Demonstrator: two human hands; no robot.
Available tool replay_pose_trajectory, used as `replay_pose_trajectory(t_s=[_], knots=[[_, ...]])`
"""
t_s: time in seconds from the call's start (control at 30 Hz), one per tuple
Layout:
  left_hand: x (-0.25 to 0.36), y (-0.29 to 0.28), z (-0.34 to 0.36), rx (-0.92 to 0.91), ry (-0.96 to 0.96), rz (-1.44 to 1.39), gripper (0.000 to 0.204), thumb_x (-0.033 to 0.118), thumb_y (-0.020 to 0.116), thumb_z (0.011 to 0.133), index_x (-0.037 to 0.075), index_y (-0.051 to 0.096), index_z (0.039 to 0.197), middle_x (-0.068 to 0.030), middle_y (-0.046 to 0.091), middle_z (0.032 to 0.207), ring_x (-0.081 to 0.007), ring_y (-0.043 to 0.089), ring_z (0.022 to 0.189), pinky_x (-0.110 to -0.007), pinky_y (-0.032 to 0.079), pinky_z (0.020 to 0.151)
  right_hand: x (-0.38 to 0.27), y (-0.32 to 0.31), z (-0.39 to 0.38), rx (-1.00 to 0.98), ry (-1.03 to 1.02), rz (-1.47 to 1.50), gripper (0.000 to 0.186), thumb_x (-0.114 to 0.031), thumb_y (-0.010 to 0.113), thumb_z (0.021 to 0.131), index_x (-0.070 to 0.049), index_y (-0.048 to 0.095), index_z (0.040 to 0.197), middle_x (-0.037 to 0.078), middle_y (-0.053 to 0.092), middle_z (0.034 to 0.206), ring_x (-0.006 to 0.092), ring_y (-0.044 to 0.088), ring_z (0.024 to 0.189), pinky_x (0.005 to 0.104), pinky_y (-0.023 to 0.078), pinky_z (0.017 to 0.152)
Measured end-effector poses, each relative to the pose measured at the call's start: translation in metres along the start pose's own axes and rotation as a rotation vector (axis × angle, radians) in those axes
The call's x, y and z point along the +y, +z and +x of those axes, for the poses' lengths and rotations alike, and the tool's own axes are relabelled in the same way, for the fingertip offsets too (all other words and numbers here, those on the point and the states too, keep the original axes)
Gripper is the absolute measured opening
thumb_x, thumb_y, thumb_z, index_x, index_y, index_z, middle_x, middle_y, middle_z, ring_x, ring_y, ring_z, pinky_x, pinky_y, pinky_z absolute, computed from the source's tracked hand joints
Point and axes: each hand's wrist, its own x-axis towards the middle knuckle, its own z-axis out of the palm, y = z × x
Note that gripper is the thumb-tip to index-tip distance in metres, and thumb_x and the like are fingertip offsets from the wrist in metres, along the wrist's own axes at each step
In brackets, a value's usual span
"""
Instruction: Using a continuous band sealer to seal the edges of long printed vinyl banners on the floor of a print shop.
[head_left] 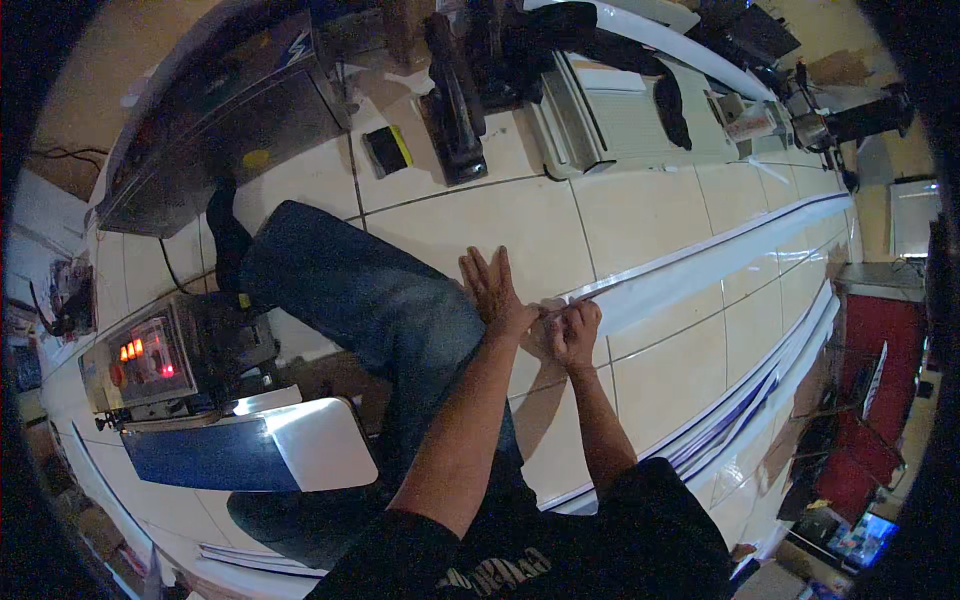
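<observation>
My left hand [490,290] has its fingers spread over the floor tiles beside my knee, its thumb toward the near end of a long white strip [700,270] with a metallic-looking edge. My right hand [576,330] is closed on that near end, fingers curled; the exact point of grip is small and partly hidden. The strip runs from my hands across the tiles to the upper right.
A lit machine [150,360] with a metal plate [310,445] stands at my left. Ahead are a metal-sided unit [215,150], a black-yellow item [385,150] and a beige panel [640,120]. More long strips [740,400] lie at right. My jeans-clad leg [370,290] stretches forward-left.
</observation>
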Motion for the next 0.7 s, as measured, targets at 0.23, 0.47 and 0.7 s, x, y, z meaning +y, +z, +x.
replay_pose_trajectory(t_s=[0.23,0.47,0.7], knots=[[0.01,0.0,0.008,-0.096,-0.1,0.026,0.126,0.059,0.078,0.062,0.019,0.001,0.154,-0.0272,-0.011,0.155,-0.0444,-0.014,0.143,-0.069,-0.002,0.108,-0.024,0.015,0.021,-0.196,0.113,-0.191,0.054,-0.032,0.045,0.091,-0.004,0.043,0.138,0.023,0.036,0.145,0.0424,0.034,0.133,0.0516,0.025,0.11],[0.024,-0.015,0.013,-0.186,-0.149,0.103,0.133,0.061,0.08,0.061,0.02,-0.006,0.153,-0.0284,-0.013,0.155,-0.0465,-0.011,0.143,-0.069,0.004,0.109,-0.032,0.004,-0.002,-0.496,0.278,-0.314,0.056,-0.034,0.031,0.101,-0.008,0.026,0.15,0.013,0.023,0.156,0.0332,0.019,0.144,0.0521,0.013,0.116],[0.033,-0.027,0.01,-0.258,-0.136,0.133,0.131,0.057,0.082,0.062,0.019,-0.004,0.154,-0.029,-0.013,0.154,-0.0465,-0.012,0.143,-0.069,-0.001,0.108,-0.044,-0.025,-0.04,-0.54,0.324,-0.265,0.054,-0.032,0.035,0.1,-0.007,0.03,0.148,0.011,0.026,0.155,0.0331,0.022,0.143,0.0523,0.016,0.115]])
